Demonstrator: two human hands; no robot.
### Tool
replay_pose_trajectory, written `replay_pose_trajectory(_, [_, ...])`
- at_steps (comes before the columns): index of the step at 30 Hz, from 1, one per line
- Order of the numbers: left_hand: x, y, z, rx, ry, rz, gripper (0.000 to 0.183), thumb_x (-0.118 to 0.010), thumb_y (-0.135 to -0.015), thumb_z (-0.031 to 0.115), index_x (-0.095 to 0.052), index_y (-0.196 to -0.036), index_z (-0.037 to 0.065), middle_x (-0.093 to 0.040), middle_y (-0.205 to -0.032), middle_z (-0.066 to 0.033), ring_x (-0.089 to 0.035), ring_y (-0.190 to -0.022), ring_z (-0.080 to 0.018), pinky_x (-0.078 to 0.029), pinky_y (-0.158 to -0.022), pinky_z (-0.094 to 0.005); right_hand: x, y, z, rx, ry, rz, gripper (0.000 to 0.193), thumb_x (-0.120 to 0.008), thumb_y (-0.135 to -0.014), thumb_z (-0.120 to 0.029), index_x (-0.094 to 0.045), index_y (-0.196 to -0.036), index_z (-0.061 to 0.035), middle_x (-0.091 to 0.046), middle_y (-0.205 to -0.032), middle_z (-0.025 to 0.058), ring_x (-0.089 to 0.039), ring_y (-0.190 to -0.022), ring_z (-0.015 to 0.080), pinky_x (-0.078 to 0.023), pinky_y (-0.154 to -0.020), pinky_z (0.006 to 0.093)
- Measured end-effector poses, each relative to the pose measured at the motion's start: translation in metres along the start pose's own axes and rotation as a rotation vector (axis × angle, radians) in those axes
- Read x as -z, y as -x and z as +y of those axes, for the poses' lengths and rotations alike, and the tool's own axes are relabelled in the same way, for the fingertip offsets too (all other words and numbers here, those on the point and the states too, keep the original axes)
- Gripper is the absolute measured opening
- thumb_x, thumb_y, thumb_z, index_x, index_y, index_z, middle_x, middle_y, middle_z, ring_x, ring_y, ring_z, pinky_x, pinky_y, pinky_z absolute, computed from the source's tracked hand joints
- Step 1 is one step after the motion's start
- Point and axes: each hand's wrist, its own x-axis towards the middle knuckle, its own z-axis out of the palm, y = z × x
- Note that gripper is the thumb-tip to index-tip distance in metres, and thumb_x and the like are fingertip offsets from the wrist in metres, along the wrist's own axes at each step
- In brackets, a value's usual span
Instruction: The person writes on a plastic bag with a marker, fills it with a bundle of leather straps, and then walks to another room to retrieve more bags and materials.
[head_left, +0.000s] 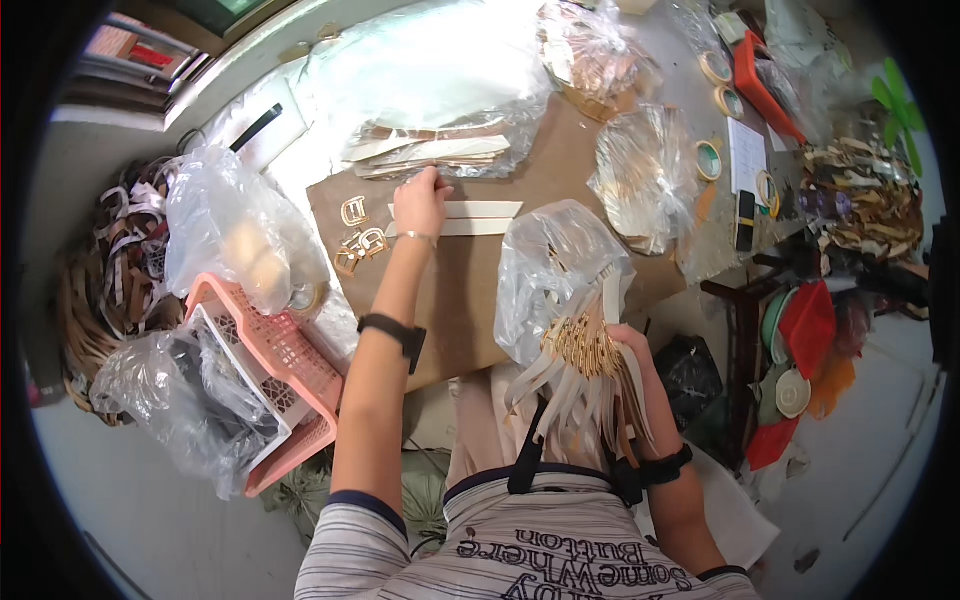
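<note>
My left hand (419,203) is over the brown work board (470,300), its fingers curled together. Its fingertips meet the near edge of a stack of cream and brown strips (430,150) lying in clear plastic. Whether a strip is between them cannot be made out. Beside and partly under this hand lie two flat cream strips (480,218). Gold D-shaped buckles (362,240) are to its left on the board. Close to my body, my right hand (630,345) is closed around a bunch of straps (585,350) with gold metal fittings; loose ends hang down. A clear plastic bag (550,265) touches the bunch.
At left stands a pink plastic basket (270,345) beside plastic bags and a heap of straps (110,270). More bagged strips (645,180), tape rolls (709,160) and a black phone (745,220) are at right. A dark stool frame (740,360) is beyond the board's right edge.
</note>
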Motion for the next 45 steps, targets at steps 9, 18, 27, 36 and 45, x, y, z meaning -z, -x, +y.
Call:
replay_pose_trajectory(9, [-0.019, 0.009, -0.005, -0.162, -0.278, 0.003, 0.021, -0.072, -0.072, 0.014, -0.06, -0.089, 0.012, -0.06, -0.089, -0.0101, -0.059, -0.085, -0.0305, -0.044, -0.082, -0.0401, -0.048, 0.021, 0.003, 0.053, 0.174, 0.034, 0.033, -0.053, -0.091, -0.032, -0.06, -0.109, -0.0057, -0.063, -0.103, 0.0065, -0.059, -0.093, 0.0154, -0.046, -0.084, 0.026])
replay_pose_trajectory(18, [-0.009, 0.078, 0.017, 0.468, 1.075, 0.609, 0.024, -0.063, -0.088, 0.01, -0.057, -0.108, -0.003, -0.064, -0.089, -0.005, -0.058, -0.079, -0.0123, -0.047, -0.07, -0.0255, -0.02, -0.005, -0.014, 0.008, 0.116, 0.028, 0.03, -0.051, -0.091, -0.024, -0.06, -0.107, -0.0002, -0.064, -0.104, 0.0134, -0.063, -0.093, 0.0194, -0.049, -0.084, 0.0277])
replay_pose_trajectory(27, [-0.019, 0.12, 0.019, 0.572, 0.251, 0.458, 0.04, -0.063, -0.083, 0.011, -0.05, -0.117, -0.005, -0.057, -0.093, -0.0164, -0.057, -0.09, -0.0297, -0.046, -0.082, -0.0415, 0.052, -0.016, -0.029, -0.104, 0.111, -0.197, 0.041, -0.052, -0.085, -0.022, -0.057, -0.115, 0.0048, -0.065, -0.105, 0.0149, -0.063, -0.096, 0.0225, -0.049, -0.087, 0.0299])
replay_pose_trajectory(36, [-0.032, 0.222, 0.077, 0.413, 1.105, -0.254, 0.049, -0.053, -0.095, 0.037, -0.048, -0.13, 0.004, -0.058, -0.114, -0.0111, -0.056, -0.106, -0.0218, -0.043, -0.094, -0.0363, -0.03, 0.008, -0.03, -0.009, 0.15, -0.168, 0.049, -0.049, -0.089, -0.029, -0.051, -0.128, 0.0006, -0.064, -0.105, 0.0133, -0.064, -0.092, 0.021, -0.051, -0.084, 0.0321])
replay_pose_trajectory(45, [0.064, 0.261, 0.013, 0.63, 1.394, -0.18, 0.106, -0.073, -0.081, 0.021, 0.007, -0.149, 0.007, -0.023, -0.148, -0.0168, -0.034, -0.133, -0.0267, -0.031, -0.108, -0.036, -0.135, -0.111, 0.129, -0.286, 0.535, -0.494, 0.052, -0.073, -0.079, -0.035, -0.056, -0.12, -0.007, -0.063, -0.106, 0.0067, -0.062, -0.093, 0.0165, -0.051, -0.08, 0.0311])
